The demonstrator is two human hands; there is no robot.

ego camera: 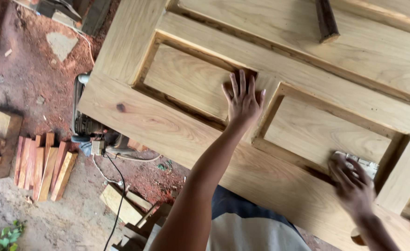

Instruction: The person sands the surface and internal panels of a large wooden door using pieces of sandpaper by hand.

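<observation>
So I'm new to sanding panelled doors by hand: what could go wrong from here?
The right hand presses a sanding pad into the recessed panel's corner; it may round the moulded edge. The left hand lies flat on the door, where splinters could catch it. A cable trails over the floor below, a possible trip hazard.

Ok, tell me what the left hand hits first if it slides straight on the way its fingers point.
The left hand lies flat, fingers pointing up the door. First would likely be the raised edge of the sunken panel at its fingertips, then flat wood.
</observation>
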